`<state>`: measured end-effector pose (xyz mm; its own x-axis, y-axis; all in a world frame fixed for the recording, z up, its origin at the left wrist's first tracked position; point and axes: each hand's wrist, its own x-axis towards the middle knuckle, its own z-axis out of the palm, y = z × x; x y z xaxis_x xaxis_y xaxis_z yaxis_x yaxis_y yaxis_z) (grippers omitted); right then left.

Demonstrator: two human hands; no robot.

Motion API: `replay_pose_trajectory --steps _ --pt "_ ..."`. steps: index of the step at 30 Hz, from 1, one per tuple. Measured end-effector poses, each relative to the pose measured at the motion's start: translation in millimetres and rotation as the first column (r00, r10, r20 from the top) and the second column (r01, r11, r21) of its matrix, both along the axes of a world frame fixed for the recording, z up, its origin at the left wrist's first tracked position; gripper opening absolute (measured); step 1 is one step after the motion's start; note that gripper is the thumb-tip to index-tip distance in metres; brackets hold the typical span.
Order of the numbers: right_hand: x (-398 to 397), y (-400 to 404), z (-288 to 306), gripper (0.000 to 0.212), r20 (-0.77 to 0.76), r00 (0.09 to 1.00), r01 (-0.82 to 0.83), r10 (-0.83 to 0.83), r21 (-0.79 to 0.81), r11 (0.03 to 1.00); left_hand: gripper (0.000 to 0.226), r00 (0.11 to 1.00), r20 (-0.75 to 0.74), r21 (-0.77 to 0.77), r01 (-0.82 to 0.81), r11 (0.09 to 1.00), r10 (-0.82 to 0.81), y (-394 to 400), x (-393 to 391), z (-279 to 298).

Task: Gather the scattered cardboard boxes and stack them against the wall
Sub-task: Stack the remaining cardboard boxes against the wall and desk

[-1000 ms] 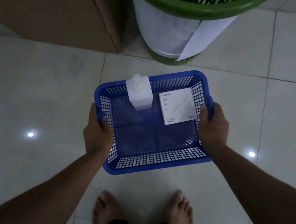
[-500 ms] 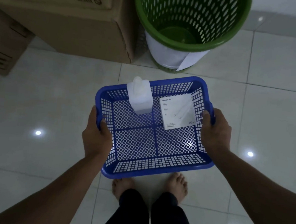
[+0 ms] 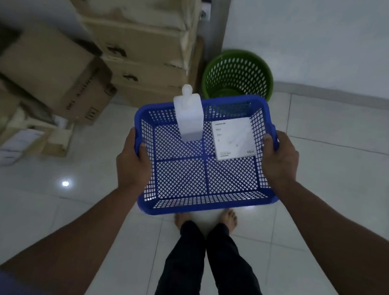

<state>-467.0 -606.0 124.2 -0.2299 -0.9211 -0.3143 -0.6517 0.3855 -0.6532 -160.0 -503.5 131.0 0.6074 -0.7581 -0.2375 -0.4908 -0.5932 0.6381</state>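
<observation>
Blue basket held out at waist height, level, above the tiled floor. Left hand clamped on the basket's left rim, thumb hooked over the edge into the mesh, fingers wrapped underneath and out of sight. Right hand clamped on the right rim the same way, thumb on top by the far corner, knuckles outward. Both grips clenched on the basket, none released. Both forearms stretched forward and slightly inward, elbows low, wrists about level with each other.

Inside the basket: white bottle leaning against the far wall, cap poking above the rim; flat white box lying tilted against the far right corner, printed face up.

Cardboard boxes stacked high against the wall straight ahead, just left of the green bin. More boxes piled loosely to the left, one tilted on top of the others, smaller ones lower down near the floor, blurred. Green bin standing on the floor beside the stack, partly hidden behind the basket's far rim.

Bare feet together directly under the basket, dark trouser legs below. Ceiling light glinting off the tiles.
</observation>
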Motion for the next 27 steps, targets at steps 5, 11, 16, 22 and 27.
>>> replay_pose_trajectory --steps 5,11,16,22,27 --pt "24.3 -13.7 103.4 0.031 0.019 1.0 -0.019 0.02 -0.064 0.998 0.043 0.999 0.032 -0.085 0.005 0.996 -0.002 -2.7 21.6 106.8" --pt "67.4 -27.2 194.1 0.032 0.059 0.998 -0.008 0.016 -0.126 0.992 0.048 0.999 0.029 -0.14 -0.02 0.99 0.025 -25.8 71.4 181.9" --pt "107.5 -44.9 240.3 0.032 0.098 0.994 -0.019 0.04 -0.201 0.979 0.038 0.994 0.107 -0.207 0.017 0.978 0.005 -52.3 116.3 231.3" --pt "150.3 -91.8 271.3 0.034 0.107 0.993 -0.018 0.044 -0.234 0.972 0.031 0.993 0.12 -0.246 0.045 0.968 -0.015 -107.9 169.1 269.2" --pt "177.8 -157.0 285.7 0.036 0.096 0.993 -0.035 0.063 -0.268 0.963 0.037 0.986 0.154 -0.27 0.101 0.958 -0.061 -173.2 204.0 271.2"
